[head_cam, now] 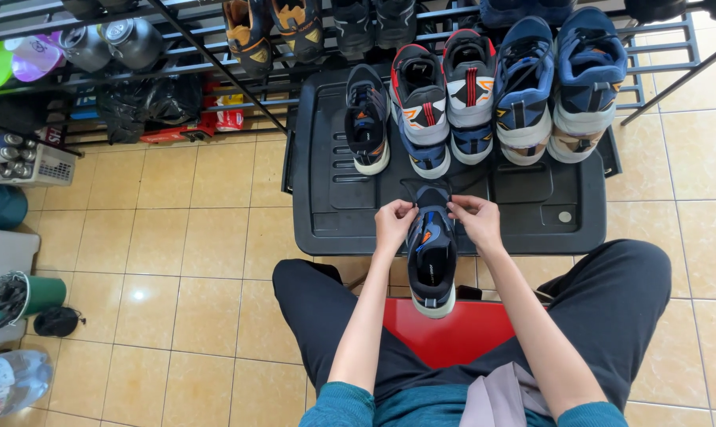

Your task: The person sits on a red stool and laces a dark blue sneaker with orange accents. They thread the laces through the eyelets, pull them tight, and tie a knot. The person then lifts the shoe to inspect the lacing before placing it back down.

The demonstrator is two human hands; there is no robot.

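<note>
The left hand [393, 222] and right hand [477, 221] are each pinching the laces of the dark sneaker [431, 261] positioned between them.

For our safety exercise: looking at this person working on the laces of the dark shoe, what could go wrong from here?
The dark shoe sits half on the black tray edge, half over the red stool; a hard tug from the left hand or right hand might tip it off. The lone shoe stands just behind on the tray, so a slipping hand could knock it.
</note>
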